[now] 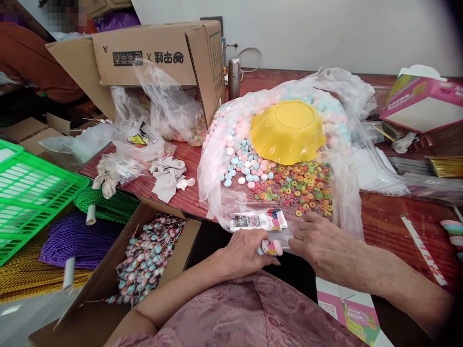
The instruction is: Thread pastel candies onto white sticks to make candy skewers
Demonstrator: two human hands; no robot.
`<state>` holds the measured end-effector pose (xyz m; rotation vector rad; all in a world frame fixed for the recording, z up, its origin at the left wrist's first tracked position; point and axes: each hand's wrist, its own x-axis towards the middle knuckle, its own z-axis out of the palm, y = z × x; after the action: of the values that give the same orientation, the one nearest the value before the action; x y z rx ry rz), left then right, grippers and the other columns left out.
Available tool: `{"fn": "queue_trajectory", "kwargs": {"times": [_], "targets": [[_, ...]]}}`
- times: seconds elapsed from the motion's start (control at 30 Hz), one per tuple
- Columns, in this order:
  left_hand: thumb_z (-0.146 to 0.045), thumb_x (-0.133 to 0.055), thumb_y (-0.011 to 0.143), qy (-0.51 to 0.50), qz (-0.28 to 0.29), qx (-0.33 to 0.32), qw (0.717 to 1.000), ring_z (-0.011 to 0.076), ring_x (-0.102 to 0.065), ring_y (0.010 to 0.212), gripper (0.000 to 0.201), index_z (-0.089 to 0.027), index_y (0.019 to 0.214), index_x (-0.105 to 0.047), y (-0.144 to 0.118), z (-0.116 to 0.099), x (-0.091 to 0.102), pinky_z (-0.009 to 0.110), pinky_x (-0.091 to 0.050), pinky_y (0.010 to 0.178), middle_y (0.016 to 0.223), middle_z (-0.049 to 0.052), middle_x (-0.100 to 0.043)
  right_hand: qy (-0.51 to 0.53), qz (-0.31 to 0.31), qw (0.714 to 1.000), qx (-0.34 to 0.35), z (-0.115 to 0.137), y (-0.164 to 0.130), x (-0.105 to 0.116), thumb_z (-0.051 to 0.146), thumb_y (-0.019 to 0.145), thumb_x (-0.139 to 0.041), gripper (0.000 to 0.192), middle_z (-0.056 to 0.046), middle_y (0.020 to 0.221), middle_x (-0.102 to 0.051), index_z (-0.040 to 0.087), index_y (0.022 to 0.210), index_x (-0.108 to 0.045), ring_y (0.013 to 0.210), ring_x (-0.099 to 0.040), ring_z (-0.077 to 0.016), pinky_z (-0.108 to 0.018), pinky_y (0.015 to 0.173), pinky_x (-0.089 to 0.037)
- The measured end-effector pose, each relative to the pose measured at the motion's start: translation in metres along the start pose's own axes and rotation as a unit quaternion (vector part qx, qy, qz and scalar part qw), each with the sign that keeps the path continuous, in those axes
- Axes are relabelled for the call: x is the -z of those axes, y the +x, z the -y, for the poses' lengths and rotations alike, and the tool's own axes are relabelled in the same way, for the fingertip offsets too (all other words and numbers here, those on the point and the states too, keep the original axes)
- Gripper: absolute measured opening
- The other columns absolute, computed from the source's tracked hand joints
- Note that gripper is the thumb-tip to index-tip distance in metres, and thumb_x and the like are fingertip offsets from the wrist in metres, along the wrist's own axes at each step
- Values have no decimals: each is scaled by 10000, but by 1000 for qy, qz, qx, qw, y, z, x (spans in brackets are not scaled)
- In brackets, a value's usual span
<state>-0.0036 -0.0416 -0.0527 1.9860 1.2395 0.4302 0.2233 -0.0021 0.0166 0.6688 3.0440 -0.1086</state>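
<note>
Low at the table's front edge, my left hand [244, 250] is wrapped around a candy skewer [272, 247], whose pink, white and blue end sticks out past the thumb. Just to its right, my right hand [321, 241] has its fingers curled together over the edge of the clear plastic; anything between them is hidden. Ring gummies [304, 185] lie beyond the right hand in a loose heap. Pink, blue and white marshmallow candies [242, 164] spread to the left of them. A printed white packet [258, 220] rests flat just above my left hand.
An upturned yellow bowl [289, 130] sits on the candies. A cardboard carton [159, 53] stands at the back left. Finished candy skewers [152, 255] fill a box at lower left, beside a green basket [32, 188] and purple twisted ties [79, 241]. A co-worker's sleeve [32, 58] shows far left.
</note>
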Motion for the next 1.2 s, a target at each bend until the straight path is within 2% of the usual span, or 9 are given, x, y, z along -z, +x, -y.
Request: {"fn": "queue_trajectory", "kwargs": {"times": [0.2, 0.33, 0.53, 0.67, 0.77, 0.87, 0.93, 1.07, 1.2], "targets": [[-486, -797, 735, -79, 17, -8, 997, 177, -618, 788, 388, -179, 935, -670, -2, -9, 9, 251, -425, 700, 848, -6, -680, 36, -47, 998, -12, -2, 5, 9, 33, 758, -535, 187, 0, 724, -607, 217, 749, -569, 725, -481, -190, -375, 764, -281], [-452, -802, 741, -118, 32, -21, 992, 167, -609, 800, 358, -179, 938, -679, 1, -14, 12, 237, -428, 704, 847, -12, -677, 55, -69, 996, -10, 5, 7, 8, 54, 774, -544, 166, 0, 704, -595, 210, 716, -544, 754, -486, -201, -396, 818, -282], [-497, -810, 704, -39, 11, 63, 997, 198, -588, 763, 404, -156, 848, -648, -3, -14, 11, 296, -428, 716, 783, 22, -654, 61, -29, 998, -1, 17, 12, -6, 45, 821, -505, 167, -10, 768, -607, 193, 821, -583, 777, -513, -185, -406, 913, -297], [-529, -848, 630, -116, 17, 50, 992, 232, -598, 941, 660, -190, 1150, -625, -10, -12, 26, 322, -456, 825, 1036, 56, -672, 61, -53, 997, -7, 10, 15, -6, 53, 823, -502, 171, -18, 775, -619, 195, 845, -595, 789, -504, -192, -384, 849, -312], [-464, -852, 639, -225, 111, 7, 968, 203, -581, 919, 670, -186, 1201, -616, -7, -10, 42, 291, -464, 805, 1022, 33, -653, 85, -102, 991, 1, 5, 15, 4, 36, 846, -464, 218, -26, 789, -640, 201, 845, -607, 798, -491, -195, -374, 805, -303], [-373, -833, 663, -320, 234, 4, 918, 130, -520, 742, 426, -160, 987, -658, 1, -8, 47, 229, -429, 668, 803, -27, -586, 101, -143, 984, 32, 5, 14, 14, 41, 891, -420, 259, -39, 826, -658, 200, 859, -622, 867, -492, -209, -388, 825, -298], [-336, -834, 653, -341, 262, 15, 902, 107, -485, 687, 353, -158, 890, -642, 6, -9, 43, 217, -404, 632, 741, -46, -552, 98, -161, 981, 43, 6, 13, 17, 47, 907, -402, 272, -37, 804, -647, 196, 867, -625, 861, -481, -209, -395, 835, -297], [-339, -804, 688, -366, 209, 34, 906, 90, -439, 629, 287, -154, 791, -610, 9, -13, 30, 215, -373, 606, 678, -63, -496, 71, -175, 982, 30, 6, 8, 12, 40, 903, -393, 262, -15, 698, -594, 187, 833, -598, 728, -438, -184, -384, 797, -287], [-317, -784, 729, -257, 93, 4, 962, 121, -495, 714, 281, -152, 925, -670, 7, -14, 24, 228, -395, 682, 749, -42, -552, 30, -112, 993, -5, 2, 3, 2, 38, 864, -417, 229, -23, 683, -604, 189, 750, -546, 695, -478, -188, -374, 757, -271]]}}
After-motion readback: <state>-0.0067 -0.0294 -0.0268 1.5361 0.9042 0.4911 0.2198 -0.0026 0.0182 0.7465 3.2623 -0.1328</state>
